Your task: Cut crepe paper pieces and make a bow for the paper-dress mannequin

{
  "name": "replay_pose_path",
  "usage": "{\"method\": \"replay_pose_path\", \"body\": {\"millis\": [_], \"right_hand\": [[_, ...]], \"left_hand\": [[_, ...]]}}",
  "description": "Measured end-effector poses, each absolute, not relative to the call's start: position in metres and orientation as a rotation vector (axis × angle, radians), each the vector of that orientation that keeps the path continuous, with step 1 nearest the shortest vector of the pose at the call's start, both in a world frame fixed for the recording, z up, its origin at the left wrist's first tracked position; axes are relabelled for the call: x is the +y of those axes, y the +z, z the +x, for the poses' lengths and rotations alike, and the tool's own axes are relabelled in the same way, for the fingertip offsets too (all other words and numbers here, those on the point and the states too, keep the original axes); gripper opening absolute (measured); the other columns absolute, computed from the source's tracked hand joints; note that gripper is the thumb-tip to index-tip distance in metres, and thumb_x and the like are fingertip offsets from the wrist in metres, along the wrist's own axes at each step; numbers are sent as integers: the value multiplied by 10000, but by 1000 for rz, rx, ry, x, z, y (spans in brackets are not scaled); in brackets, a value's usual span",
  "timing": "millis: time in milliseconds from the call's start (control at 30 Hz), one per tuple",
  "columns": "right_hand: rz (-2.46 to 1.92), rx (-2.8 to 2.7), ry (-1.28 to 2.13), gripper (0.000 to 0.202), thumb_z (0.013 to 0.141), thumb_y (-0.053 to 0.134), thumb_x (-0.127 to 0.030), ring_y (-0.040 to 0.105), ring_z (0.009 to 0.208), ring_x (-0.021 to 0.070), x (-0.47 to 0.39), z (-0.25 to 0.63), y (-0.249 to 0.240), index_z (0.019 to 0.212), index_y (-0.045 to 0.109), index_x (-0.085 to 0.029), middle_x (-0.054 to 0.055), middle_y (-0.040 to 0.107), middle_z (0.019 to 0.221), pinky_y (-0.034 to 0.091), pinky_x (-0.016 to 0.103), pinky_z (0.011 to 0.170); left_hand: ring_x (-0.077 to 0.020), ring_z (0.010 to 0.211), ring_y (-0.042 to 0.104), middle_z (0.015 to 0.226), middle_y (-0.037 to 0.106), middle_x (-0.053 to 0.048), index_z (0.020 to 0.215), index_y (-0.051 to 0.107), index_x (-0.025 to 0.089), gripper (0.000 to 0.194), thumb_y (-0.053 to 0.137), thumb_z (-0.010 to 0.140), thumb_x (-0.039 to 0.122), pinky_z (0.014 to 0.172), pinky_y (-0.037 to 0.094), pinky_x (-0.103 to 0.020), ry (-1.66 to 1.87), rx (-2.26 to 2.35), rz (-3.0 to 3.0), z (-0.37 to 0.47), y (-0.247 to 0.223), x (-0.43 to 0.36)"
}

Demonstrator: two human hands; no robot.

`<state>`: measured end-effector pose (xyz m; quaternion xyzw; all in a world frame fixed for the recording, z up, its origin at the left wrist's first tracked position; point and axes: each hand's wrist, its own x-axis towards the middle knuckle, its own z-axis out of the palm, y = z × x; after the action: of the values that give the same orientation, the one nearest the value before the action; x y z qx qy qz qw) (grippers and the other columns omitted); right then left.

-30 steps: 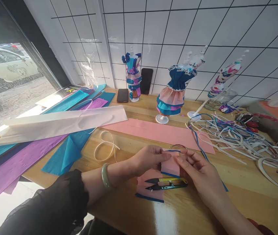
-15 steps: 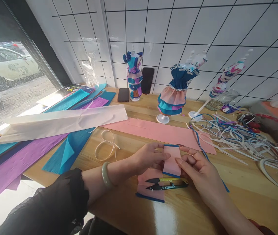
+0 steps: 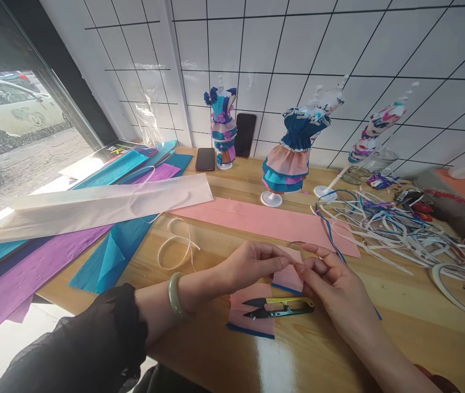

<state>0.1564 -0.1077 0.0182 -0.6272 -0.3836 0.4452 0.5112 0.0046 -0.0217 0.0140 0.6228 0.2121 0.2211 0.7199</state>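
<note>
A small pink piece with a blue lower edge [image 3: 288,277] is pinched between both hands near the front centre. My left hand [image 3: 252,266] has thumb and fingertips closed at its upper part, hiding its top edge. The fingertips of my right hand [image 3: 325,277] close on its right side, touching the left fingertips. Just below lies another pink piece with blue trim [image 3: 251,323], flat on the table. Thread snips with a yellow and a dark handle [image 3: 279,308] rest on it, blades pointing left.
Blue, purple and white strips [image 3: 109,204] spread at the left; a long pink strip [image 3: 257,217] crosses the middle. Several small dress forms, one in a ruffled dress [image 3: 287,164], stand behind. Tangled ribbons [image 3: 396,229] lie at the right, two phones [image 3: 205,159] near the wall.
My left fingers have slid right and now meet the right fingertips, covering the small piece's upper edge. The snips and lower piece have stayed put.
</note>
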Motion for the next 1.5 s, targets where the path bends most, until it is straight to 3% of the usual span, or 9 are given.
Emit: {"method": "replay_pose_path", "body": {"millis": [200, 300, 400, 467, 600, 1033, 1233, 1500], "right_hand": [[-1528, -929, 1058, 379, 758, 631, -392, 423, 454, 72, -108, 157, 18, 1077, 485, -247, -77, 499, 583, 325, 179, 413], [-1558, -932, 1034, 350, 770, 612, -419, 438, 475, 87, -108, 158, 19, 1057, 515, -245, -72, 485, 554, 354, 186, 430], [-1560, -949, 1042, 348, 774, 597, -441, 475, 534, 103, -109, 160, 20, 1062, 543, -252, -51, 516, 604, 416, 202, 480], [-1536, -1012, 1047, 355, 762, 613, -433, 524, 622, 119, -109, 161, 21, 1068, 555, -263, -24, 572, 711, 464, 220, 558], [-1513, -1154, 997, 346, 719, 660, -401, 579, 815, 168, -111, 161, 19, 1028, 607, -256, 20, 625, 864, 495, 271, 720], [-1651, -1227, 804, 252, 665, 687, -378, 633, 730, 179, -115, 159, 21, 884, 701, -254, 21, 691, 829, 545, 276, 648], [-1620, -1490, 584, 150, 759, 618, -324, 634, 854, 193, -117, 162, 23, 877, 711, -312, 7, 687, 931, 532, 285, 704], [-1542, -1629, 490, 136, 802, 589, -260, 628, 825, 177, -119, 163, 24, 867, 696, -313, 0, 678, 885, 503, 262, 674]], "left_hand": [[-115, 760, 566, 905, 671, -50, 957, 684, 154, 266, 641, 743, 306, 707, 439, -240, 413, 492, 1337, 4, 13, -21], [-83, 652, 529, 761, 651, -14, 973, 682, 160, 303, 680, 705, 300, 640, 425, -217, 397, 538, 1305, 4, 11, -19], [-56, 537, 447, 555, 530, 43, 994, 678, 159, 355, 707, 673, 306, 545, 371, -195, 414, 614, 1333, 3, 8, -14], [-53, 526, 443, 531, 502, 53, 1004, 673, 156, 384, 724, 653, 304, 549, 372, -197, 440, 642, 1309, 3, 6, -11], [-69, 562, 512, 587, 577, 27, 1016, 661, 140, 450, 760, 604, 292, 621, 418, -225, 465, 618, 1165, 4, 5, -8], [-92, 638, 558, 701, 631, -15, 1027, 639, 124, 489, 770, 587, 292, 710, 442, -273, 416, 606, 1121, 2, 12, -9], [-66, 603, 524, 663, 598, 6, 986, 650, 120, 468, 784, 566, 277, 654, 430, -239, 404, 594, 1056, 3, 15, -10], [-69, 623, 518, 690, 599, 2, 963, 667, 133, 434, 781, 574, 286, 621, 415, -230, 368, 561, 1048, 2, 13, -10]]}}
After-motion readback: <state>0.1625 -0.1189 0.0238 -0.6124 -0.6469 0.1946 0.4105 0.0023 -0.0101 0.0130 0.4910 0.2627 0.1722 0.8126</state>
